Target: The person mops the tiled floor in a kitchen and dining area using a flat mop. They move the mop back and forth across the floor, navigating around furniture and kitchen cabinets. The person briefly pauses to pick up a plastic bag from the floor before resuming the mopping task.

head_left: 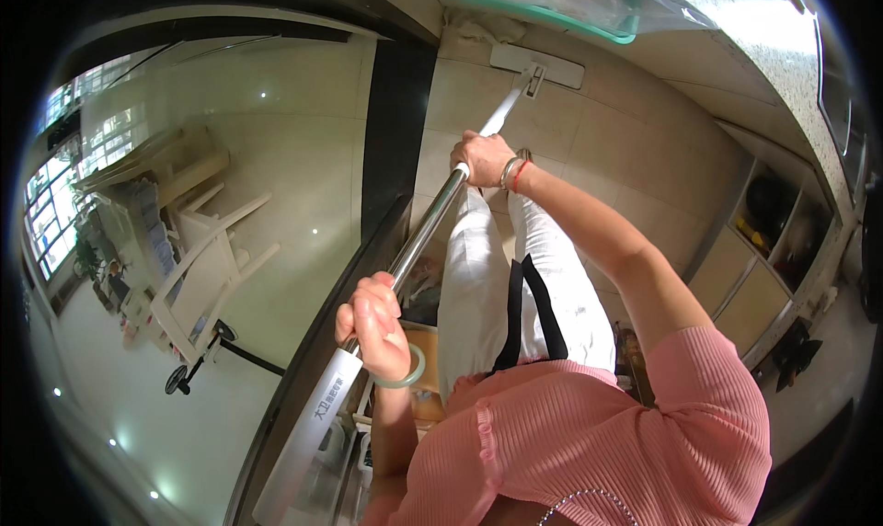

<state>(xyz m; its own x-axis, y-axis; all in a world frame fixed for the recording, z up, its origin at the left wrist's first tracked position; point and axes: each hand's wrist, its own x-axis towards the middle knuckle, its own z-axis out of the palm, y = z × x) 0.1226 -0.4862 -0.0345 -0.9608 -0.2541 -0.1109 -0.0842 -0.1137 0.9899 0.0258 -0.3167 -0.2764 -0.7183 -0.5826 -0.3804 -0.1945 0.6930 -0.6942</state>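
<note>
A flat mop (430, 217) runs slantwise across the view, its metal pole ending in a thick white handle at the lower left. My left hand (375, 328), with a pale green bangle at the wrist, is closed round the pole just above that handle. Farther down the pole my right hand (485, 158) grips it; a metal bracelet and a red cord circle that wrist. The white rectangular mop head (557, 69) lies flat on the tiled floor (612, 135), beyond my feet.
On the left stands a dark-framed glass panel (398, 112), with white chairs (216, 250) seen through or reflected in it. A turquoise-rimmed container (552, 18) is at the top. Along the right run a speckled countertop (768, 48) and low cabinets (750, 296). A crumpled pale cloth (476, 31) lies near the mop head.
</note>
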